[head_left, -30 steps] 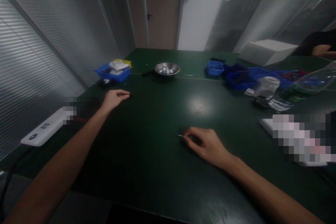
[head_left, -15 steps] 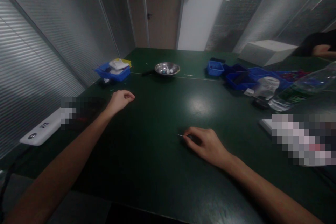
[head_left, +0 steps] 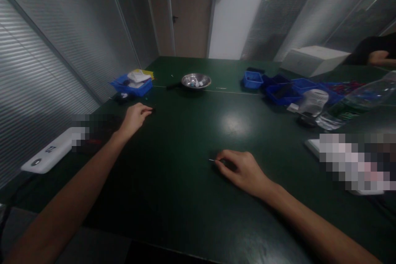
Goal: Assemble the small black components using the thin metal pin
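My right hand [head_left: 244, 171] rests on the dark green table [head_left: 182, 198], thumb and forefinger pinched on a thin whitish stick [head_left: 211, 160]. Only the stick's short tip shows, pointing left; the rest is hidden in the fingers. Farther off on the left, my left hand [head_left: 135, 117] is low over the table or touching it, its fingertips pressed together. Whether something small sits between them cannot be made out. Beyond that hand is a blue bin [head_left: 144, 89] with white and yellow items in it.
A metal pan [head_left: 188, 84] holding small pieces stands at the far middle. Several blue bins [head_left: 253, 82], a clear bottle [head_left: 346, 109] and a white box [head_left: 314, 61] are at the right. A white device [head_left: 46, 156] lies left. Another person's arm [head_left: 379, 57] shows far right.
My left hand has shifted slightly left and away from me, and its fingers have straightened into a tighter pinch. The right hand keeps its hold on the stick, almost still.
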The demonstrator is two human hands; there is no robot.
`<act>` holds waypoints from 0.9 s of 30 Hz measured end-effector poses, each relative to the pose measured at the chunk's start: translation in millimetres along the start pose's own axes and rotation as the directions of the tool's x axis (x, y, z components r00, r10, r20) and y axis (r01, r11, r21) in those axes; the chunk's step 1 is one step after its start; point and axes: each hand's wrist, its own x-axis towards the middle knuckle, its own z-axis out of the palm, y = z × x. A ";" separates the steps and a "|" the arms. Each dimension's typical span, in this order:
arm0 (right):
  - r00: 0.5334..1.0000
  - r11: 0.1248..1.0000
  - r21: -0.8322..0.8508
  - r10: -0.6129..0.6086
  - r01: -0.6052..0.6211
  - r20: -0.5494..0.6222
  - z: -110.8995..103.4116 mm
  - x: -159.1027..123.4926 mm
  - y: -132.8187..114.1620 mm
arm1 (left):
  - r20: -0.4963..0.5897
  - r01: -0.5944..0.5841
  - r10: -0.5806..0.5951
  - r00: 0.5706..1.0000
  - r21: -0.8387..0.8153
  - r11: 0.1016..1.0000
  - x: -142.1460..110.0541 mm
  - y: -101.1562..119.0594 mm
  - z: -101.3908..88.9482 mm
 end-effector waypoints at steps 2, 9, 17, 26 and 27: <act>1.000 1.000 -0.004 -0.002 0.002 -0.004 0.2 0.2 0.8 | -0.023 -0.014 0.014 1.000 0.006 1.000 1.5 -2.4 0.9; 1.000 1.000 -0.001 0.005 -0.005 0.001 -1.0 -0.3 0.5 | -0.056 0.216 -0.218 0.974 -0.051 0.975 7.3 -15.1 5.7; 1.000 1.000 -0.006 0.001 -0.001 0.000 0.4 0.5 1.3 | -0.037 -0.029 0.042 0.998 0.288 0.957 -1.3 -8.8 5.3; 1.000 1.000 -0.009 0.004 -0.004 -0.006 0.6 0.3 -0.5 | 0.055 -0.036 0.017 0.998 0.373 0.927 -3.9 10.2 7.8; 1.000 1.000 -0.010 0.004 -0.004 -0.009 0.8 0.2 -0.2 | 0.064 -0.042 0.024 0.998 0.305 0.951 -5.4 14.2 6.8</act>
